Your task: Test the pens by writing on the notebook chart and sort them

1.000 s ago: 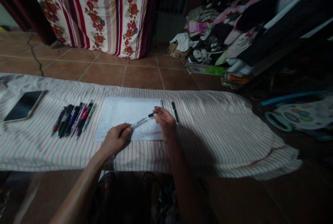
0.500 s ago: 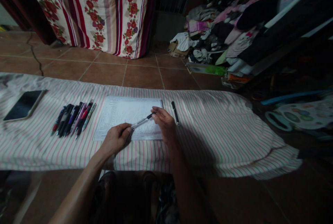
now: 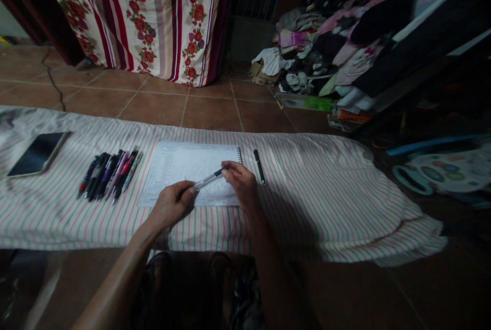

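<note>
My left hand [image 3: 171,204] and right hand [image 3: 242,182] pinch opposite ends of a clear-barrelled pen [image 3: 207,180] above the spiral notebook [image 3: 192,157], its axis diagonal, black end away and rightward. White cloth [image 3: 271,60] drapes a cardboard box [image 3: 260,74], contents hidden on my feed.

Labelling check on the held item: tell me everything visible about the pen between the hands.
The pen is slim and straight, with a clear, plastic-looking barrel and a black section toward the right hand; whether that is a cap is unclear. It slants over the spiral-bound notebook, black end farther from the wearer. The left hand grips the clear end; the right hand's fingers hold the black end. Both tips are hidden, and contact with the page can't be told.
</note>
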{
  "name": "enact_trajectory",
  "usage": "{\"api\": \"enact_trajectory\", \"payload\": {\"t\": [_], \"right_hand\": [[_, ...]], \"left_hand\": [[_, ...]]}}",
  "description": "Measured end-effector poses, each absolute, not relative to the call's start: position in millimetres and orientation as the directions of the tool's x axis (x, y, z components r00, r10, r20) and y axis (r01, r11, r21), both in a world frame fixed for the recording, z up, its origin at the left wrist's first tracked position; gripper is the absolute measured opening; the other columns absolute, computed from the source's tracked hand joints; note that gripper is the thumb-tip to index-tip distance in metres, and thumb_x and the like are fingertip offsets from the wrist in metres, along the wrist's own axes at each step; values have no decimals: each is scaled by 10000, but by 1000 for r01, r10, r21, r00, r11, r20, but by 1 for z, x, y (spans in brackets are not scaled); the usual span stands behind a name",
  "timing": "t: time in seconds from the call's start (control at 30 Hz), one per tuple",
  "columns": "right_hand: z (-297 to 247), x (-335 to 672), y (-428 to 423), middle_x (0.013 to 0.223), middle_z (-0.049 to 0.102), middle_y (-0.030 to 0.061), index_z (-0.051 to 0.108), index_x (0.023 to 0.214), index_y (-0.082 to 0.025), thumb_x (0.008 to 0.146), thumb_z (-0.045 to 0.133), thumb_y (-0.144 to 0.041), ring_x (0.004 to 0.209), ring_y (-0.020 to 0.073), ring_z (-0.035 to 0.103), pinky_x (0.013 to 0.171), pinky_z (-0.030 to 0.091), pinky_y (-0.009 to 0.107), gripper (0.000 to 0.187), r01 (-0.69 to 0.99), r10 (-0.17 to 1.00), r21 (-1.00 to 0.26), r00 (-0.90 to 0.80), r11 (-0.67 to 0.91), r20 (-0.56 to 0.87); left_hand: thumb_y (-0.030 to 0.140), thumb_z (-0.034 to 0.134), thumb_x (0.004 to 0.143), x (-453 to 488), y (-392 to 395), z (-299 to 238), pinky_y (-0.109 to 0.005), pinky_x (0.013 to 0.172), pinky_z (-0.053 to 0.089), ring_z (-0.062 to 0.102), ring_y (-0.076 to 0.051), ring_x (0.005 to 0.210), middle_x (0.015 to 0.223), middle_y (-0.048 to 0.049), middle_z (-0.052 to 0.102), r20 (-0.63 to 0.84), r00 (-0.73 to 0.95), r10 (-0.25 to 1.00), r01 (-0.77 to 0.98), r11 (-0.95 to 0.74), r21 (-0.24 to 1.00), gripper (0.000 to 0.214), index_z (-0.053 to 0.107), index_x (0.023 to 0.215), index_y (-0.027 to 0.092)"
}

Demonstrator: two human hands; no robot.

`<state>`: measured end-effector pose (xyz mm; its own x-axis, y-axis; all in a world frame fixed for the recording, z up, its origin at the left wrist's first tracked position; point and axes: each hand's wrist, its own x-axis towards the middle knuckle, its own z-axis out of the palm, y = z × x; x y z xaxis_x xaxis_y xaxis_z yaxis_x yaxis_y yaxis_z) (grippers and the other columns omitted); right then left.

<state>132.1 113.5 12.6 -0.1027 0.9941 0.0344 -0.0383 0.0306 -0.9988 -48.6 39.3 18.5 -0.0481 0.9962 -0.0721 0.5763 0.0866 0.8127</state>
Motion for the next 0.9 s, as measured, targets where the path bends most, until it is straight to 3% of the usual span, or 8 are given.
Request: {"api": "enact_trajectory", "payload": {"t": [0.2,0.5,0.77,0.9], "right_hand": [[15,131,112,780,689,45,637,850,-170,625,657,-303,683,161,625,493,434,225,263,-65,991,-998,-135,16,25],[12,132,112,781,688,37,628,855,-178,646,642,-278,667,147,625,544,468,236,232,56,964,-998,-265,4,-11],[10,128,108,764,667,22,621,864,-181,676,623,-257,702,145,637,643,478,259,202,110,942,-991,-334,81,40],[11,126,106,703,640,1,611,845,-189,683,623,-261,662,140,628,618,472,257,177,150,935,-986,-355,78,20]], "left_hand": [[401,453,797,-51,40,14,-289,685,457,616,-193,742,808,-47,690,-34,-39,999,557,50,829,366,655,983,159],[402,441,813,-50,40,15,-301,734,473,629,-209,831,902,-71,696,-23,-33,999,604,38,796,372,647,1000,156],[403,451,812,-49,41,15,-314,771,472,630,-210,852,926,-73,696,-4,-39,999,603,27,797,360,656,994,169],[417,447,815,-49,41,14,-321,767,474,631,-215,855,929,-80,694,-13,-35,999,601,32,799,378,650,1008,163]]}}
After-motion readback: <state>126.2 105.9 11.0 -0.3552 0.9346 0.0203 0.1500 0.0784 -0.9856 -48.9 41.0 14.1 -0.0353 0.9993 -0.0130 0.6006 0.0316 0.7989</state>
